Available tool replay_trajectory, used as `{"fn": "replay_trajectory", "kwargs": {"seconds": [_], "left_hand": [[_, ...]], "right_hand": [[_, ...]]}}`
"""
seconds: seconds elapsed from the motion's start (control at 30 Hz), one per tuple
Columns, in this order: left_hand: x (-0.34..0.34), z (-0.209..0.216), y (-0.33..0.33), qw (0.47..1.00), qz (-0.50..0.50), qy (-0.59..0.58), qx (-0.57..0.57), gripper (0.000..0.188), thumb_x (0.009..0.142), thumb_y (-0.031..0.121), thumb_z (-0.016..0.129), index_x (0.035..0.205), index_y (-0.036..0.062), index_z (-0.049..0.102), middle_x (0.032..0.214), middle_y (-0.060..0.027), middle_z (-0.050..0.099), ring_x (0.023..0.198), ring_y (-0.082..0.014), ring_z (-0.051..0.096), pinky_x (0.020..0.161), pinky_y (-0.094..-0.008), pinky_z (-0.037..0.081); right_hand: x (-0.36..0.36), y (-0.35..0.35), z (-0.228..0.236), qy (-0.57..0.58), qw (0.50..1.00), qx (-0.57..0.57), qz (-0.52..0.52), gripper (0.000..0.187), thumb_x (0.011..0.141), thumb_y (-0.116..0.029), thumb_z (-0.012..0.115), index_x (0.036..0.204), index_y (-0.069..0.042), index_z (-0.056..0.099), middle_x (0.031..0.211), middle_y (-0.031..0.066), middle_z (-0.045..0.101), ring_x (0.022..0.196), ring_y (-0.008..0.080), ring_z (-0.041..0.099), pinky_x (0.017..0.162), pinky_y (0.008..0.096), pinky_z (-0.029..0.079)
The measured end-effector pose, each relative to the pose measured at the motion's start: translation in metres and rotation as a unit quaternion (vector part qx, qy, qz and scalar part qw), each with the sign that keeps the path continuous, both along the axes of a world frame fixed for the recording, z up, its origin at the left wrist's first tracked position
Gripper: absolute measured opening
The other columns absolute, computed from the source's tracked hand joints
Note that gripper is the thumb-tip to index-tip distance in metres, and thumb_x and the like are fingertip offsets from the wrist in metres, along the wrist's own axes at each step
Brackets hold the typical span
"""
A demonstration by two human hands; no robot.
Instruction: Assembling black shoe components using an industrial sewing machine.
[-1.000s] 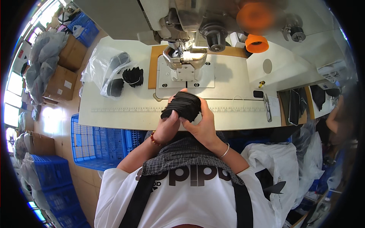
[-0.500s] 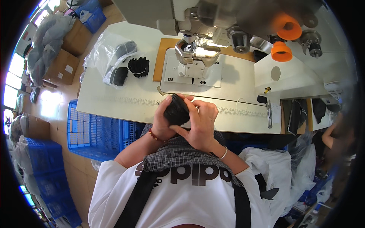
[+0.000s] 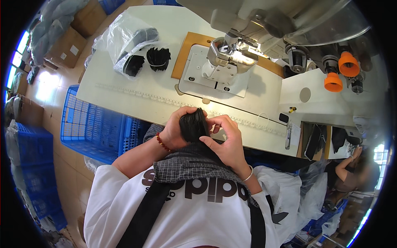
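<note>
A thick stack of black fabric pieces is held over the table's front edge, just above my lap. My left hand wraps round its left side, fingers behind and palm against it. On the other side, the curled fingers and thumb of my right hand pinch at the stack's right edge. Beyond them stands a sewing machine with its metal plate. Two more bundles lie at the back left: a banded black bundle and another black bundle beside a clear plastic bag.
A ruler strip runs along the white table. Small metal snips lie near its right end. Blue crates stand at the left below the table. Orange cones hang at the upper right. Another person sits far right.
The view has swung, so the table and machine appear shifted. My right hand's fingers have drawn back from the top of the stack to its right edge; the left keeps hold.
</note>
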State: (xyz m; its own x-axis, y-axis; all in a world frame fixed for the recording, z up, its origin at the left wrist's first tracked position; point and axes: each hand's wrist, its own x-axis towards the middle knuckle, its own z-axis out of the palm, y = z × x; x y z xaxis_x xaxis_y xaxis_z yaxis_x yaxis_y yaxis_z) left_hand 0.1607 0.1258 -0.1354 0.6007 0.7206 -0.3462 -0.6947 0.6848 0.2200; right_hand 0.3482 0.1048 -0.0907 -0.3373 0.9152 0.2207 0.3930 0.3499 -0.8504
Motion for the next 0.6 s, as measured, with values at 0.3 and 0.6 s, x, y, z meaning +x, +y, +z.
{"fn": "replay_trajectory", "kwargs": {"seconds": [0.3, 0.6], "left_hand": [[0.0023, 0.0004, 0.0017, 0.997, 0.02, 0.076, -0.019, 0.036, 0.094, 0.033, 0.048, 0.101, 0.0025, 0.066, 0.092, -0.0111, 0.07, 0.088, -0.0253, 0.067, 0.086, -0.0388, 0.053], [0.0011, 0.004, 0.0026, 0.999, -0.001, 0.007, -0.033, 0.037, 0.095, 0.031, 0.048, 0.101, 0.0002, 0.067, 0.094, -0.0112, 0.072, 0.087, -0.023, 0.069, 0.088, -0.0363, 0.054]], "right_hand": [[0.0058, 0.0038, 0.006, 0.047, 0.997, -0.055, 0.02, 0.031, 0.082, -0.01, 0.074, 0.111, -0.005, 0.067, 0.092, 0.0047, 0.065, 0.08, 0.0175, 0.061, 0.087, 0.0333, 0.043], [-0.0017, 0.0019, 0.0042, 0.078, 0.994, 0.075, 0.002, 0.02, 0.085, -0.003, 0.071, 0.104, -0.001, 0.065, 0.092, 0.0093, 0.063, 0.078, 0.0204, 0.061, 0.073, 0.0286, 0.05]]}}
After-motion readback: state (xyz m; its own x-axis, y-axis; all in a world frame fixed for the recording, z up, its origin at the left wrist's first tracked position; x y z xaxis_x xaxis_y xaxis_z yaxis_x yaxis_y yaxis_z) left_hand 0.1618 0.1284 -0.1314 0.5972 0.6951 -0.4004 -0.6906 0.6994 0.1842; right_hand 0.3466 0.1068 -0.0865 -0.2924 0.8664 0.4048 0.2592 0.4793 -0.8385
